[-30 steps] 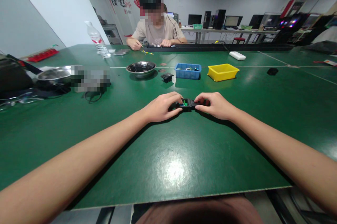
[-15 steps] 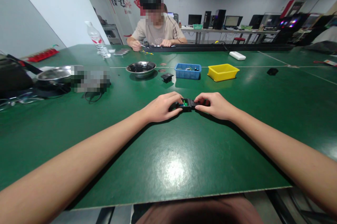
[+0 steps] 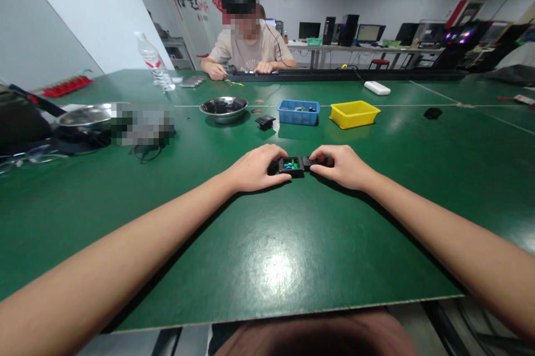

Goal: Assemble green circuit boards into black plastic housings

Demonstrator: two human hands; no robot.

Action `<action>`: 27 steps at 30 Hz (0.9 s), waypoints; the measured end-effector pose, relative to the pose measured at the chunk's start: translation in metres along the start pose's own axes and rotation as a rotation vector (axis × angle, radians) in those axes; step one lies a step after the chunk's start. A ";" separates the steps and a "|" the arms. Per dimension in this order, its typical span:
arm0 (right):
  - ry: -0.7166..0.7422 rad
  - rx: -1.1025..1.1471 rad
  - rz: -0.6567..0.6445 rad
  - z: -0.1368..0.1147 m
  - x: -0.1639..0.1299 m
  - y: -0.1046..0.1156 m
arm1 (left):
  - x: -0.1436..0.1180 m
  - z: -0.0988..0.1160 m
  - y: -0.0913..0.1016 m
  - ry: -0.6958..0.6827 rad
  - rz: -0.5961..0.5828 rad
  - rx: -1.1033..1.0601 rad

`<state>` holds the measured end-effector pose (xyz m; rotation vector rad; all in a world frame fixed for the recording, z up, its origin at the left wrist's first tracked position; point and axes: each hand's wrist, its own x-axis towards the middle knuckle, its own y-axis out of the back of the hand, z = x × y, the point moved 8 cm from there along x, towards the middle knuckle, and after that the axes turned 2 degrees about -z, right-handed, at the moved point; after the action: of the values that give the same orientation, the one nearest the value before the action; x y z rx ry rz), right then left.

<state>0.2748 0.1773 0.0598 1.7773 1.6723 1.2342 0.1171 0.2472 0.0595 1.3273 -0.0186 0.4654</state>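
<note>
A small black plastic housing [image 3: 292,166] lies on the green table [image 3: 271,244], open on top, with a green circuit board and a blue part showing inside. My left hand [image 3: 254,169] grips its left end with curled fingers. My right hand [image 3: 340,166] pinches a second black piece [image 3: 311,162] that sits against the housing's right end. Both forearms rest low over the table.
Beyond the hands stand a steel bowl [image 3: 223,108], a loose black part [image 3: 265,121], a blue bin [image 3: 298,112] and a yellow bin [image 3: 353,113]. A second steel bowl [image 3: 83,119] and cables lie at the left. A person [image 3: 246,44] works at the far edge.
The housing now shows more of its open top, and my left fingers have shifted slightly on it. Both hands stay in place.
</note>
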 end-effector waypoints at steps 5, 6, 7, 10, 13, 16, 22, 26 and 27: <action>-0.044 -0.012 0.090 0.004 0.000 0.007 | 0.000 0.001 0.000 -0.014 -0.011 0.017; -0.050 -0.006 0.113 0.004 -0.001 0.009 | 0.000 0.003 0.000 -0.023 -0.015 0.009; -0.052 0.003 0.137 0.004 -0.001 0.012 | 0.000 0.004 0.000 -0.036 -0.020 0.001; -0.030 0.035 0.207 0.000 -0.003 0.018 | 0.000 0.010 -0.002 -0.073 -0.035 -0.014; 0.024 0.053 0.238 -0.007 -0.006 0.021 | 0.000 0.013 -0.003 -0.090 -0.033 -0.018; 0.102 0.074 0.227 -0.017 -0.008 0.019 | 0.000 0.014 -0.003 -0.096 -0.022 -0.023; 0.206 0.102 0.180 -0.034 -0.011 0.012 | 0.000 0.020 -0.003 -0.110 -0.009 -0.013; 0.253 0.071 0.129 -0.044 -0.011 0.006 | 0.000 0.022 -0.004 -0.113 -0.002 0.018; 0.258 0.062 0.117 -0.045 -0.011 0.004 | 0.000 0.023 -0.004 -0.115 -0.003 0.018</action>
<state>0.2421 0.1534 0.0833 1.8394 1.7831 1.5353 0.1241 0.2256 0.0619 1.3699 -0.1081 0.3876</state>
